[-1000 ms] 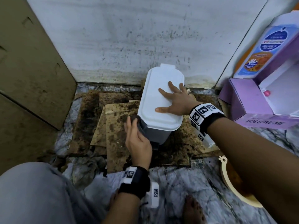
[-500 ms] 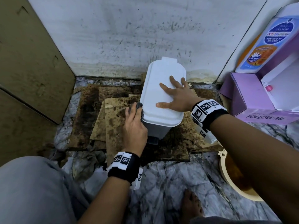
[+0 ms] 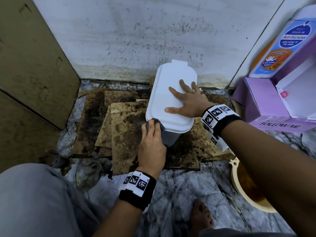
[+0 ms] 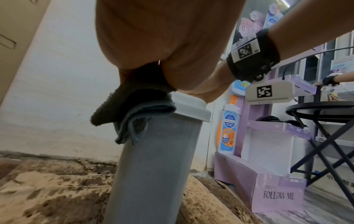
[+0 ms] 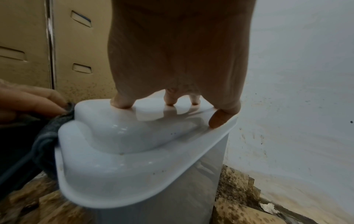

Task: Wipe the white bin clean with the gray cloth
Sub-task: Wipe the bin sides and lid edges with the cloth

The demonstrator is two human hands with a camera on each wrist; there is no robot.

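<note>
I see the white bin (image 3: 171,98), lid shut so its contents are hidden, standing on stained cardboard (image 3: 123,134) against the wall (image 3: 136,31). To the bin's right, an open purple box (image 3: 266,103) stands by the wall; nearer me, a cream basin (image 3: 239,190) holds brown liquid. My right hand (image 3: 189,101) lies spread flat on the bin's lid. My left hand (image 3: 152,142) presses the gray cloth (image 4: 134,109) against the bin's near-left lid edge, fingers curved over it.
</note>
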